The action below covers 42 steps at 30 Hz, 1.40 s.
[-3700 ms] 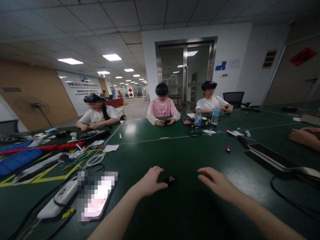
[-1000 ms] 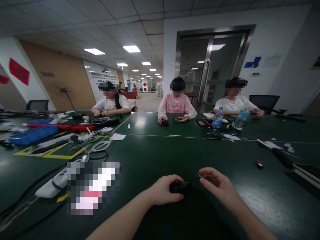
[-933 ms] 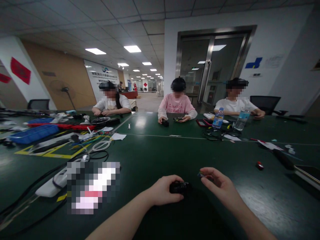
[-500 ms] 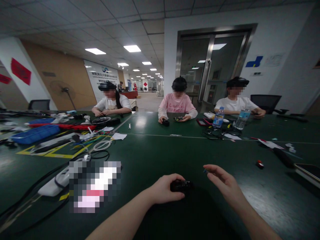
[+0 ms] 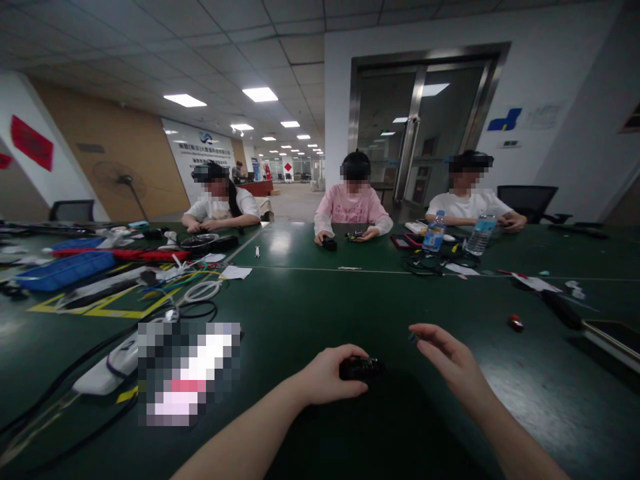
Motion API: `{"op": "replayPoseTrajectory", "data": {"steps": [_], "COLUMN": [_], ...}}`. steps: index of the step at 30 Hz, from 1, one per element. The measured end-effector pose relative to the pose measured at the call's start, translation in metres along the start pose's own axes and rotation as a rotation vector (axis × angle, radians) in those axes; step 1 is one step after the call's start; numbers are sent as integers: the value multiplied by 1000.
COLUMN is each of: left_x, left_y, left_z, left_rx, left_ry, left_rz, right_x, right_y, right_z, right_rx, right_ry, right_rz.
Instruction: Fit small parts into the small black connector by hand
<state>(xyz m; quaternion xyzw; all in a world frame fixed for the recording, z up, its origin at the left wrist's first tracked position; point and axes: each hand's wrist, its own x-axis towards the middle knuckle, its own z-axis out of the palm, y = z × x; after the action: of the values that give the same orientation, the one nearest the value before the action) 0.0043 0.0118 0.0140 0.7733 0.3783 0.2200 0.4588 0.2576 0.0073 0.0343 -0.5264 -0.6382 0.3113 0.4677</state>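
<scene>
My left hand (image 5: 327,373) is curled around a small black device (image 5: 361,367), holding it on the dark green table (image 5: 320,313) near the front edge. Just to the right, my right hand (image 5: 447,360) hovers a little above the table, its thumb and forefinger pinched on a tiny bluish part (image 5: 412,337) at the fingertips. The two hands are a short gap apart. The tiny part is too small to identify.
A blurred phone (image 5: 187,373) and a white power strip (image 5: 107,367) with black cables lie at left. Wires, a blue tray (image 5: 65,268) and tools sit farther left. A small red item (image 5: 515,323) and a flat dark device (image 5: 607,333) lie at right. Three people sit across with water bottles (image 5: 434,232).
Since 3.7 s ago my left hand has closed on the black device and my right hand has pinched a tiny part. Over the last second the right hand rose slightly.
</scene>
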Motion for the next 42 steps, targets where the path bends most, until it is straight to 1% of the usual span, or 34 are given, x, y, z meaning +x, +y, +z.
{"op": "replayPoseTrajectory", "data": {"steps": [10,17,23,27,31,36,42], "left_x": [1,0,1,2,3,3,0], "left_y": [0,3,0,-4,-7,-4,5], "left_z": [1,0,1,2,3,3,0], "left_rx": [-20,-40,4,12,21,62,153], "left_ry": [-9,-18,9,17,41,42,16], "left_rz": [-5,-11,-2,9,29,42,60], "right_x": [-2,-5,-9,-12,-14,-16,-17], "right_y": [-5,-2,-10,-17,-20,-17,-7], "right_z": [8,12,21,27,31,36,43], "right_rx": [67,-5,-96,-95,-74,-72,-166], "right_ry": [-61,-144,-207,-286,-331,-380,-460], "right_rz": [56,21,-39,-68,-87,-86,-61]}}
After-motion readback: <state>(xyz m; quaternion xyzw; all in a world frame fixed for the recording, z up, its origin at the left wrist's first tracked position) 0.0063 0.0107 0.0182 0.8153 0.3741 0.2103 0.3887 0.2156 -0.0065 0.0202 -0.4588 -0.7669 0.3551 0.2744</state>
